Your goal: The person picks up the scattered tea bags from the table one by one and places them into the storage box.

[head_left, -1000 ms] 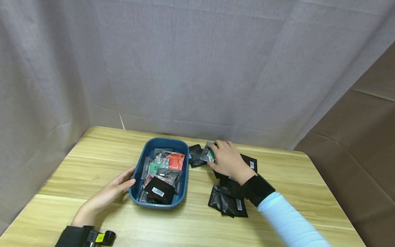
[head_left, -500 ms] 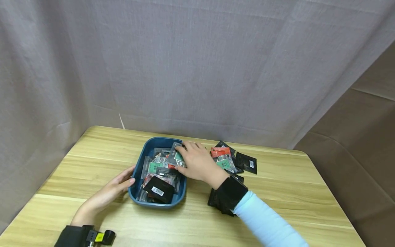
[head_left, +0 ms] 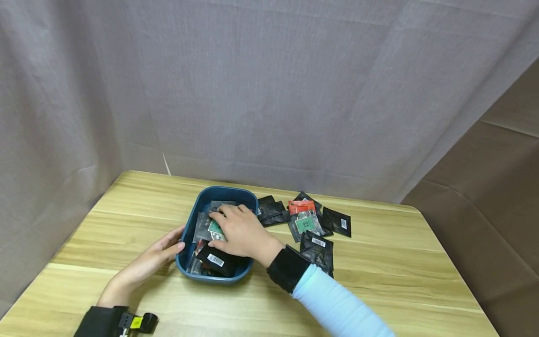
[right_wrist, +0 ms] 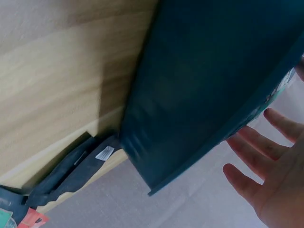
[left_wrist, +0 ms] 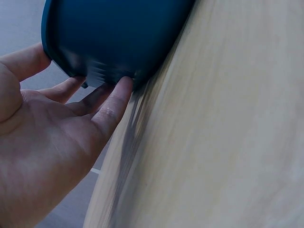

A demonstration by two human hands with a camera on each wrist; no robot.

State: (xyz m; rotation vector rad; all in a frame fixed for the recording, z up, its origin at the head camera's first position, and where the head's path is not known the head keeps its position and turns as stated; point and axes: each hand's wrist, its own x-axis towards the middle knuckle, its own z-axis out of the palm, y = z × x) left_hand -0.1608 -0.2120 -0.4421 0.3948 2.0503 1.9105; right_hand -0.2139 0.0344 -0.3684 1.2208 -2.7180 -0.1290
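A deep blue plastic bin [head_left: 181,264] holds several flat packets. My left hand [head_left: 145,262] rests against its left side, thumb at the rim and fairly straight fingers touching the outer wall, as the left wrist view shows. My right hand [head_left: 244,234] is over the bin with its fingers spread. Beneath those fingers lies a clear-and-dark packet with a green label [head_left: 215,227], partly hidden by the hand. A black packet with a white barcode [head_left: 215,260] lies near the front of the bin. In the right wrist view, the bin wall hides most of the contents.
Right of the bin, black packets [head_left: 271,210] lie at the back of the wooden table [head_left: 379,281]. Beside them are a red-topped packet [head_left: 301,207], a green-labelled packet [head_left: 305,224] and more black ones [head_left: 317,250]. A grey curtain [head_left: 269,93] hangs behind the table's back edge.
My right hand has carried a green-labelled packet from the pile on the right, leftward over the rim into the bin. The left hand has stayed at the bin's side.
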